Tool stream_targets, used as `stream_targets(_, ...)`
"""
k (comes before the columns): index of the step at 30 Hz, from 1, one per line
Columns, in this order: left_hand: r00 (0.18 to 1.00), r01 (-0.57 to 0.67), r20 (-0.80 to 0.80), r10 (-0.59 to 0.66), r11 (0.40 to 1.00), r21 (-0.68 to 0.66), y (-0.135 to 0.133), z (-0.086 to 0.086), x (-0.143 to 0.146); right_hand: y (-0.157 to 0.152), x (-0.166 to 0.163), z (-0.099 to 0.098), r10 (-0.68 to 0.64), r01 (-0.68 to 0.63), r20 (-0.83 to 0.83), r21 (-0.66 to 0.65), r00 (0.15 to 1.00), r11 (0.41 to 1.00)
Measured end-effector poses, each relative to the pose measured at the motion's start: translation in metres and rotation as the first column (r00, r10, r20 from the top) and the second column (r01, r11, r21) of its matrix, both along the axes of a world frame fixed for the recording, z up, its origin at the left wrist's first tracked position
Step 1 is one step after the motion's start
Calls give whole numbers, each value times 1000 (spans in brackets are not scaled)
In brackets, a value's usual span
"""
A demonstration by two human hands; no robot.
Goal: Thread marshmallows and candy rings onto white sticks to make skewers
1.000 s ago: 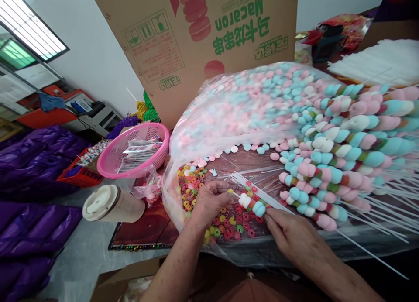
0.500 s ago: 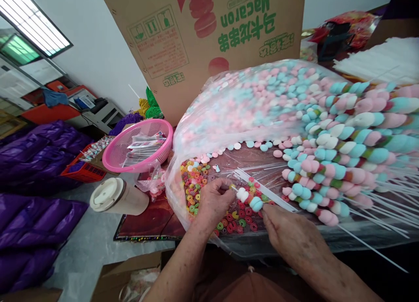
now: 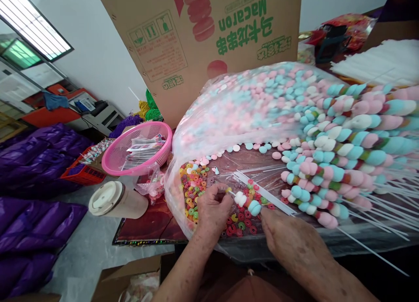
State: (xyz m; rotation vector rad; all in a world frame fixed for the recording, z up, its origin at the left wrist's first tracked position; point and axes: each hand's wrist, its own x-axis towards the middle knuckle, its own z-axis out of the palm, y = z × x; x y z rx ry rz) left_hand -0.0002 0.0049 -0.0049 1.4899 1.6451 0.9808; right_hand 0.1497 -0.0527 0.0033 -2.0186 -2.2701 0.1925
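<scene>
My right hand (image 3: 291,238) is closed on the lower end of a marshmallow skewer (image 3: 254,207), which points up and left. White and blue marshmallows with a reddish piece between them are threaded on it, and its bare white tip sticks out. Just at that tip, my left hand (image 3: 212,210) pinches a small yellow ring candy (image 3: 228,190); whether the tip is inside the ring, I cannot tell. Beneath both hands lie loose coloured ring candies (image 3: 240,225) on clear plastic. Beyond the skewer are several white sticks (image 3: 266,193) lying side by side.
Finished marshmallow skewers (image 3: 343,175) are piled at right. Behind lies a plastic bag of marshmallows (image 3: 248,97), before a tall cardboard box (image 3: 193,44). At left stand a pink basket (image 3: 109,160) holding packets and a lidded cup (image 3: 132,201) near the table edge.
The yellow ring in my left hand and the skewer tip have shifted slightly left and down in view. My right hand keeps its hold, and the whole view has tilted a little.
</scene>
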Motion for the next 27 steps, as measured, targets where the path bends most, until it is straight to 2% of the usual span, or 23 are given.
stream_targets(8, 986, -54, -146, 79, 984, 168, -13, -18, 0, -4, -6, 1, -9, 7, 81, 28, 997, 1000)
stream_targets(11, 995, -58, -77, 70, 989, 138, -19, -23, 6, -6, -11, -1, 15, -20, 61, 77, 998, 997)
stream_targets(13, 999, -10, 34, 8, 997, 73, -20, -22, 6, -5, -10, -6, 20, -21, 9, 123, 1000, 992)
stream_targets(16, 984, 99, 150, -101, 995, 21, -14, -11, -7, 2, -2, -16, 43, -10, -189, 172, 981, 985)
stream_targets(17, 986, 123, 112, -124, 992, 19, -10, -5, -14, 5, 3, -18, 60, -8, -278, 184, 959, 983)
stream_targets(19, 976, 171, -132, -173, 985, -24, -3, 6, -25, 8, 11, -21, 87, -4, -420, 196, 903, 981)
stream_targets(20, 927, 227, -289, -240, 971, -77, 0, 11, -29, 9, 13, -22, 88, -4, -447, 186, 890, 983)
stream_targets(22, 761, 328, -526, -380, 925, -194, 3, 15, -31, 7, 17, -22, 83, -36, -420, 119, 904, 992)
stream_targets(23, 691, 356, -587, -422, 905, -231, 3, 15, -30, 5, 17, -23, 78, -56, -385, 68, 920, 996)
stream_targets(24, 661, 360, -612, -434, 899, -249, 3, 13, -28, 2, 17, -23, 75, -74, -348, 17, 934, 997)
stream_targets(25, 672, 338, -608, -422, 906, -255, 3, 10, -26, 0, 16, -23, 74, -87, -317, -27, 945, 996)
stream_targets(27, 788, 255, -500, -359, 930, -266, 4, 4, -24, -4, 15, -22, 76, -102, -278, -81, 957, 991)
